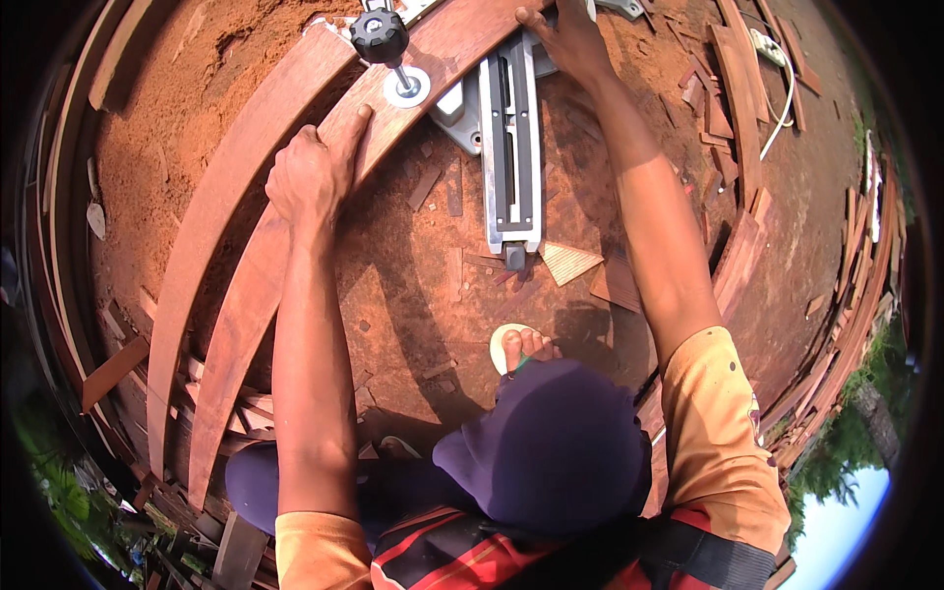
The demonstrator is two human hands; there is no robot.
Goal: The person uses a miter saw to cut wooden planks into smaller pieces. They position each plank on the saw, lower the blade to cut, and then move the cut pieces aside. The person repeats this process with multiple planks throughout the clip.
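Observation:
A long reddish-brown wooden board (pixel 246 285) slants from the lower left up to the top edge. Its upper part lies across a grey metal saw base, under a screw clamp with a black knob (pixel 379 36) and a round foot (pixel 406 87). My left hand (pixel 313 172) is closed round the board just below the clamp, thumb on its face. My right hand (pixel 572 41) grips the same board near the top of the view, its thumb on the wood and its fingertips cut off. A slotted metal arm (pixel 511 147) of the base points toward me.
Beside the held board runs a similar curved board (pixel 211 226). Reddish sawdust (pixel 147 187) is heaped at the left. Wood offcuts (pixel 568 263) litter the ground near my sandalled foot (pixel 526 346). Stacked timber (pixel 855 324) and a white cable (pixel 787 93) are at the right.

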